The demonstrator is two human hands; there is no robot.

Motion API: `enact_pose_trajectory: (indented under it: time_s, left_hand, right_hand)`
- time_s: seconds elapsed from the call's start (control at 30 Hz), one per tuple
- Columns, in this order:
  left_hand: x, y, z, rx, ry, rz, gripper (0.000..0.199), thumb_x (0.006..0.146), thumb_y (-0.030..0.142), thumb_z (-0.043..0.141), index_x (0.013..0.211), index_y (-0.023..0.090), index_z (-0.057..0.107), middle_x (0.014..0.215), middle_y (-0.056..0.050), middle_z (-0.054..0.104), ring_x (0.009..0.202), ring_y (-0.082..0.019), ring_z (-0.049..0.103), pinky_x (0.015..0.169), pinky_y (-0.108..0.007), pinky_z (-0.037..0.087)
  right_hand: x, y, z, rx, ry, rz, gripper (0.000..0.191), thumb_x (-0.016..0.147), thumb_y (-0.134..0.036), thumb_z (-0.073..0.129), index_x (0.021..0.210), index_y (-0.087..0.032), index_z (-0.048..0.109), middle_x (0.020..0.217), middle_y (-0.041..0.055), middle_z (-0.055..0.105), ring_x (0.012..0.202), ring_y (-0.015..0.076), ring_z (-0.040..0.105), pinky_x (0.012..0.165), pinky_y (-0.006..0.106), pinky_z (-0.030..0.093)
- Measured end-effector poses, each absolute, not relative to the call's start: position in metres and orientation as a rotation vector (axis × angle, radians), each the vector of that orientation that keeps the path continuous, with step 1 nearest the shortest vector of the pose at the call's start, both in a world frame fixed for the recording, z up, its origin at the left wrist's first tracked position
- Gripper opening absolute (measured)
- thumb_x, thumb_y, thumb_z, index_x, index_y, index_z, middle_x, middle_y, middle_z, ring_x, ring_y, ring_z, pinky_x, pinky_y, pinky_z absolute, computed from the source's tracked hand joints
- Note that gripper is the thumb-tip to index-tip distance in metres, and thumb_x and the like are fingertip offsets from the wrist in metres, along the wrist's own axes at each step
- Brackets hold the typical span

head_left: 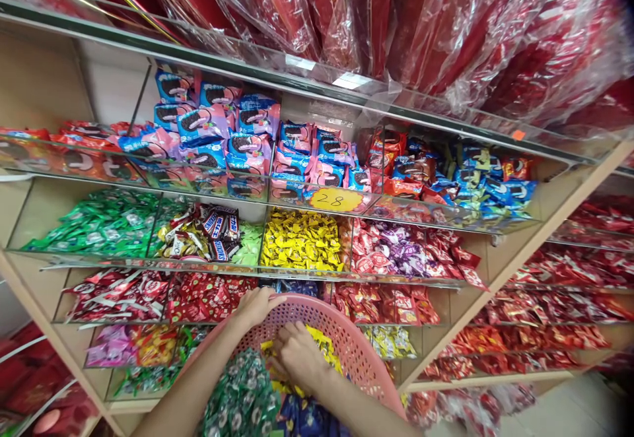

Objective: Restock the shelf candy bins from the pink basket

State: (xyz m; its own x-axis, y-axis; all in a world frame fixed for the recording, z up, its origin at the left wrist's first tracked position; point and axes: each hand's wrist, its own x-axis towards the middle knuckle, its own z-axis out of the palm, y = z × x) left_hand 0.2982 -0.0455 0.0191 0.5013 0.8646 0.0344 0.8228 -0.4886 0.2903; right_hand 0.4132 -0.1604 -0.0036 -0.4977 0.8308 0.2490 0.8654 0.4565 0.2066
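Observation:
A pink perforated plastic basket (364, 338) is tilted in front of me below the shelves. My left hand (255, 306) grips its far rim, with the thumb lying along the edge. Inside the basket, my right hand (297, 356) has its fingers curled down among yellow-wrapped candies (324, 344); what lies in those fingers is hidden. Green-wrapped candies (242, 391) fill the basket's left part, and dark blue-wrapped candies (310, 417) lie at the near side under my right wrist.
Glass-fronted shelves hold yellow candies (302, 242), green candies (104, 226), Snickers bars (218, 229) and blue-and-pink cookie packs (203, 123). A yellow price tag (335, 199) reads 28. Red plastic-wrapped items (337, 8) lie on top. More shelves of red packets (555, 298) stand at right.

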Motion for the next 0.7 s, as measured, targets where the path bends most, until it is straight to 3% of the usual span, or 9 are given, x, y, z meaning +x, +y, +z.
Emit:
enact_pose_trajectory:
  time_s: [0.23, 0.33, 0.43, 0.7]
  left_hand:
    - [0.297, -0.044, 0.016, 2.545, 1.41, 0.28, 0.06, 0.075, 0.067, 0.02, 0.082, 0.023, 0.06, 0.083, -0.008, 0.065, 0.084, -0.025, 0.059, 0.062, -0.026, 0.038]
    - [0.297, -0.044, 0.016, 2.541, 1.417, 0.275, 0.061, 0.075, 0.067, 0.02, 0.082, 0.022, 0.06, 0.083, -0.008, 0.065, 0.084, -0.024, 0.059, 0.063, -0.026, 0.038]
    - [0.296, -0.044, 0.015, 2.528, 1.415, 0.271, 0.061, 0.074, 0.068, 0.02, 0.081, 0.022, 0.06, 0.083, -0.008, 0.064, 0.084, -0.024, 0.059, 0.064, -0.026, 0.038]
    - [0.296, -0.043, 0.016, 2.506, 1.416, 0.267, 0.059, 0.075, 0.066, 0.021, 0.082, 0.022, 0.06, 0.085, -0.009, 0.064, 0.084, -0.025, 0.058, 0.064, -0.027, 0.038]
  right_hand:
    - [0.455, -0.162, 0.112, -1.59, -2.31, -0.706, 0.031, 0.087, -0.032, 0.036, 0.068, -0.017, 0.055, 0.067, 0.0028, 0.052, 0.071, 0.0149, 0.043, 0.063, 0.029, 0.025]
    - [0.476, -0.14, 0.143, -1.799, -2.096, -0.864, 0.023, 0.085, -0.026, 0.039, 0.073, -0.016, 0.056, 0.074, 0.0052, 0.054, 0.074, 0.0164, 0.043, 0.063, 0.029, 0.025]
    - [0.492, -0.116, 0.153, -1.966, -2.0, -0.967, 0.016, 0.081, -0.018, 0.043, 0.077, -0.015, 0.058, 0.079, 0.0078, 0.056, 0.079, 0.0189, 0.044, 0.065, 0.03, 0.026]
    - [0.497, -0.095, 0.138, -2.137, -2.028, -0.925, 0.021, 0.078, -0.01, 0.042, 0.079, -0.012, 0.063, 0.083, 0.0123, 0.06, 0.083, 0.0219, 0.047, 0.067, 0.031, 0.029]
